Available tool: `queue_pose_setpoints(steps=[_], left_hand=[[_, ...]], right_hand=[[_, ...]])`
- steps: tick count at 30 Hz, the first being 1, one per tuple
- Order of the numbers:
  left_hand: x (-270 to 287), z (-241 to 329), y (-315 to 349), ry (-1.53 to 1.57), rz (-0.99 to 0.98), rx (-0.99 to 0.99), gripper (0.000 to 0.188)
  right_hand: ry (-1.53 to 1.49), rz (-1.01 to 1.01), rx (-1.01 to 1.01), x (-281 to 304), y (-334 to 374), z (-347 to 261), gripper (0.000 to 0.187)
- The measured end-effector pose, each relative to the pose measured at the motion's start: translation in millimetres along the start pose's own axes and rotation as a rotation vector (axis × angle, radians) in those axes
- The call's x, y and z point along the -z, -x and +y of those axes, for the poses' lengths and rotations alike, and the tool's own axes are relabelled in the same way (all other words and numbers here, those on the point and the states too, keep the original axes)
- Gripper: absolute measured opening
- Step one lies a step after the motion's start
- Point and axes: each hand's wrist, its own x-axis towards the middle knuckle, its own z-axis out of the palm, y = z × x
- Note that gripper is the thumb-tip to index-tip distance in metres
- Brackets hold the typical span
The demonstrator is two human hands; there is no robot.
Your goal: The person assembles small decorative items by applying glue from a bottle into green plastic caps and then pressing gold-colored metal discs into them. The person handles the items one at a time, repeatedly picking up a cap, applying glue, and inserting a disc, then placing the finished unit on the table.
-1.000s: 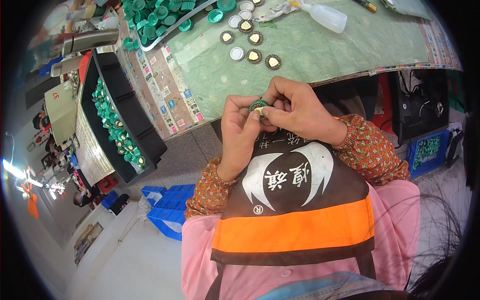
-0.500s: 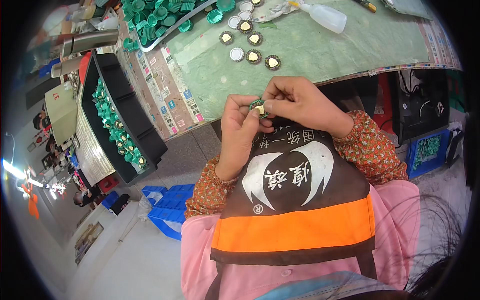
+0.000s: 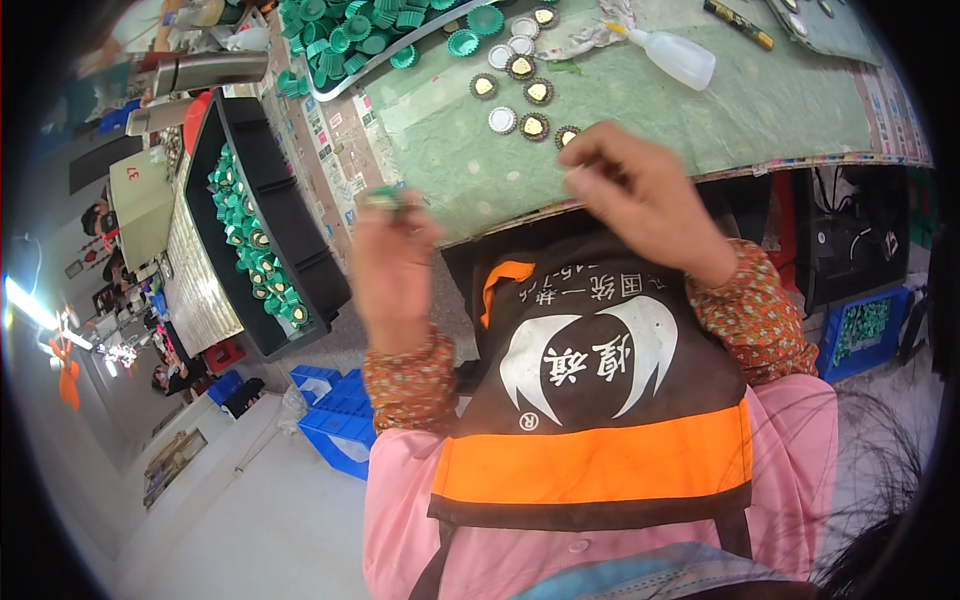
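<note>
At the near edge of the green-covered tabletop (image 3: 440,140), 2 bare hands, well apart. Left hand (image 3: 393,265) sits on the left side, motion-blurred, fingers closed on a small green cup (image 3: 385,198) at their tips; blur hides the cup's inside and the exact grip. Right hand (image 3: 630,190) is over the front edge of the tabletop, fingers loosely curled, thumb and index tips parted, right beside the nearest of the dark round pieces (image 3: 534,126); can't tell if they touch it. I count 6 of those pieces, each with a pale insert, loosely grouped ahead of the hands. 4 white discs (image 3: 502,120) mixed in: 3 toward the far end, 1 closer in, left of a dark piece. 2 loose green cups (image 3: 463,42) lie left of the far discs, next to a pale-rimmed tray (image 3: 345,86) heaped with more of the same. Right of the group: crumpled white tissue (image 3: 585,38), then a white squeeze bottle (image 3: 680,60) on its side, yellow tip pointing left onto the tissue. Black-and-yellow marker (image 3: 738,24) lies past the bottle. Left of the left hand: long black bin (image 3: 285,220), tilted in view, holding green cups, several with pale inserts showing. Blue crate (image 3: 345,420) below that bin; another blue crate (image 3: 830,368) at far right, green bits inside.
</note>
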Motion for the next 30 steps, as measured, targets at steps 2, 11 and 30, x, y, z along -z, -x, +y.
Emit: queue_pose_setpoints(steps=[2, 11, 30], left_hand=[[43.7, 54.9, -16.5, 0.209, -0.096, -0.164, 0.037], [12.5, 35.5, -65.7, -0.637, 0.133, -0.324, 0.031], [-72.4, -35.4, -43.8, -1.411, -0.199, -0.662, 0.019]], right_hand=[[0.017, 0.154, 0.014, 22.1, -5.1, -3.3, 0.013], [1.104, 0.511, 0.355, 77.5, -30.9, 8.8, 0.032], [0.087, 0.174, -0.066, 31.8, -20.1, -5.9, 0.032]])
